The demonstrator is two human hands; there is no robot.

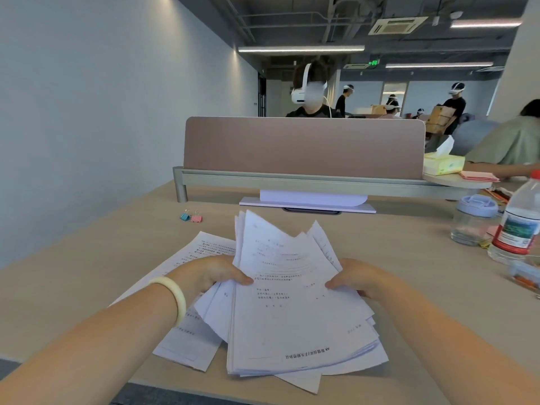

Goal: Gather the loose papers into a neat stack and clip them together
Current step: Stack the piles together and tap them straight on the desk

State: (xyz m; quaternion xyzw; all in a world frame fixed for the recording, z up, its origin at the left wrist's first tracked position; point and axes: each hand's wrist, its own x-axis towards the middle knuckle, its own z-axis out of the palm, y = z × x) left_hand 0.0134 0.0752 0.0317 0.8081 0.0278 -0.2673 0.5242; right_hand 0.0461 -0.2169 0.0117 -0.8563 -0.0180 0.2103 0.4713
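White printed papers [292,302] fanned unevenly, edges misaligned, pinched by both hands

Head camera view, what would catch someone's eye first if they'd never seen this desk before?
The fanned, uneven papers at centre, gripped on each side by the left hand and right hand over the desk. Next, two small clips, one teal and one pink, lying apart from the papers at the far left, untouched. One more sheet lies flat on the desk under the left wrist.

White wall [87,97], mauve desk divider [304,144], ceiling striplights [301,49]
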